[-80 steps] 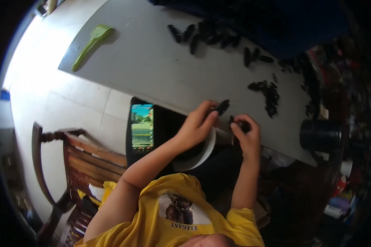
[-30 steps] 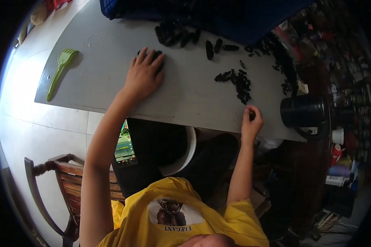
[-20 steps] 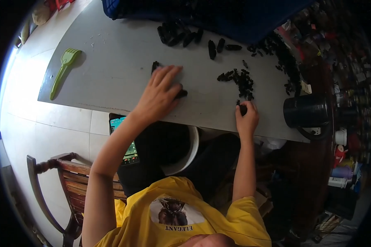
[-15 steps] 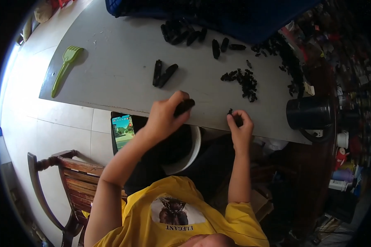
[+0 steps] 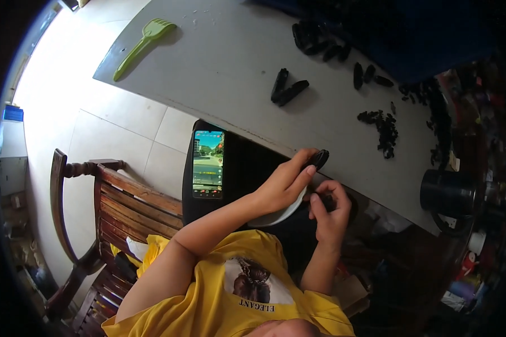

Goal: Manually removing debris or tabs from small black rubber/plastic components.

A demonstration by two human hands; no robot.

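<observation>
The tabletop (image 5: pixel 230 62) is pale grey, faintly speckled. Far left on it lies a light green fork-shaped utensil (image 5: pixel 142 43). Scattered across the far and right part are black pods (image 5: pixel 288 91) — glossy, dark all over — and a heap of small black bits (image 5: pixel 383 128). The pod (image 5: pixel 319 159) at the left hand's fingers is black too. The bowl (image 5: pixel 281 212) below the hands is white. Near left, a phone (image 5: pixel 208 164) glows teal and green on a black lap. The shirt (image 5: pixel 236 292) is bright yellow with a dark printed picture. The chair (image 5: pixel 104 208) is reddish-brown wood; the floor (image 5: pixel 84 129) — cream tiles. At right stands a black cup (image 5: pixel 447 194).
</observation>
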